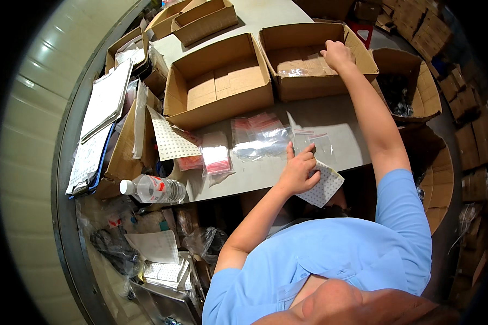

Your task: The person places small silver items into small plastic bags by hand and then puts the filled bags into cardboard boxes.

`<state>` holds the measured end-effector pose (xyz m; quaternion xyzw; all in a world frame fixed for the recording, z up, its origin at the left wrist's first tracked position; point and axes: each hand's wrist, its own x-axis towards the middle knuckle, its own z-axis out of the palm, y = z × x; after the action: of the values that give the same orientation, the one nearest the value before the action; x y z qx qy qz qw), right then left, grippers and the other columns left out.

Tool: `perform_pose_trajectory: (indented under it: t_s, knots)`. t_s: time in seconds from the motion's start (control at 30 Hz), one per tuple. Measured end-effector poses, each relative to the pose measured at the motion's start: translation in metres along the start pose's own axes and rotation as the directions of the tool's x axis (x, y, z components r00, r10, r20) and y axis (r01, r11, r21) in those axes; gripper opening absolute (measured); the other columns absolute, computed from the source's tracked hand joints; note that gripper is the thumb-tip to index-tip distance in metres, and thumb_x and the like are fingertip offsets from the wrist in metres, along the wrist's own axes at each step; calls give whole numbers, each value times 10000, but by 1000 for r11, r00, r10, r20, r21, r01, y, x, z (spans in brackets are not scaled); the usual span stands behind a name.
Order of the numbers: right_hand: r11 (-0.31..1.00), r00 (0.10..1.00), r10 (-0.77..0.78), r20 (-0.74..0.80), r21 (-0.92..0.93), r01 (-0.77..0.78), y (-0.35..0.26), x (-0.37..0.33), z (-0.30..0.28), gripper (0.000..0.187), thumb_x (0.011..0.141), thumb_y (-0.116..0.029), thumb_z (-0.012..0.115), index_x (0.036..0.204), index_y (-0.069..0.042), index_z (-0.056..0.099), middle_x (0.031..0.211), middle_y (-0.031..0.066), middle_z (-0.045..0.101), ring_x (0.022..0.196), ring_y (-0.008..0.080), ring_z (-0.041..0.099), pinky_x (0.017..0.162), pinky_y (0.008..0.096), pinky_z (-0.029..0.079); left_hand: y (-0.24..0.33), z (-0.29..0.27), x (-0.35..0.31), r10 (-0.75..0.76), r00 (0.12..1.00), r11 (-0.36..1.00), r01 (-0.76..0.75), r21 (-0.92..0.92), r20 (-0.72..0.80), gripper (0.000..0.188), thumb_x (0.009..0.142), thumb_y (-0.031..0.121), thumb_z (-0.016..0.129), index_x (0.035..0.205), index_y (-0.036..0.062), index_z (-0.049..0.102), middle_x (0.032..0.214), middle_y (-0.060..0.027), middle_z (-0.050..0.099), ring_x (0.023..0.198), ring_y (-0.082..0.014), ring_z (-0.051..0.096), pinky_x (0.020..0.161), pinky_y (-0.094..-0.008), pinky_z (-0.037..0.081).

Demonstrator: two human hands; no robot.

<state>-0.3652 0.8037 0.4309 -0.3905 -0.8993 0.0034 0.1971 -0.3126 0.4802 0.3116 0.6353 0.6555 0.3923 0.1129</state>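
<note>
Left hand (300, 172), fingers apart, overlapped dot-patterned white paper (325, 188); right hand (339, 55), finger grip unclear, was in brown cardboard box (331, 85), one o'clock.

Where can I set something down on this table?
Bare tabletop shows between the fanned zip bags and the front edge, and between the clear bags and right forearm. Crowded: the left end, with the plastic bottle and label sheet.

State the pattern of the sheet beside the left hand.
The sheet has small dark marks in rows on white; head view.
</note>
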Motion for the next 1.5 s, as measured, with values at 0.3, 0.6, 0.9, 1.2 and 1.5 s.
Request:
perform_pose_trajectory:
  t_s: [0.3,0.6,0.9,1.2,1.5]
  knots:
    - [586,619,-693,370,789,185,-8,-166,-52,179,817,-117,688,926,20,654,847,121,667,780,198,631,738,317,497,-6,-3,-1,-59,985,973,20,-231,-163,122,772,106,643,723,40,553,873,-82,578,1092,-273,587,1130,-592,109]
    - [579,728,-605,322,806,125,1,-241,-42,177,763,-45,711,912,7,630,815,136,643,729,249,619,684,330,500,-1,-8,-1,-55,990,975,26,-221,-127,118,775,97,650,889,68,650,893,-64,612,932,-245,606,1120,-585,155]
    - [580,824,-540,173,786,215,2,-249,-40,162,732,-11,726,858,11,626,777,134,610,694,253,618,636,325,502,-3,-4,0,-56,982,975,15,-221,-180,107,773,93,665,870,51,651,895,-82,621,907,-260,606,1112,-571,197]
    - [561,752,-429,500,800,-212,25,-210,-15,174,789,14,624,958,-1,588,821,24,599,800,104,566,724,264,473,3,-8,-10,15,986,976,-50,-211,-164,89,763,79,676,819,35,623,874,-106,607,884,-296,596,1061,-556,307]
    - [769,828,-480,288,592,240,-4,-193,2,370,722,42,652,1048,-57,508,954,134,572,873,342,574,768,415,483,1,-11,-11,85,996,980,-90,-179,-33,113,751,74,682,804,26,595,948,-124,621,918,-298,593,1054,-530,321]
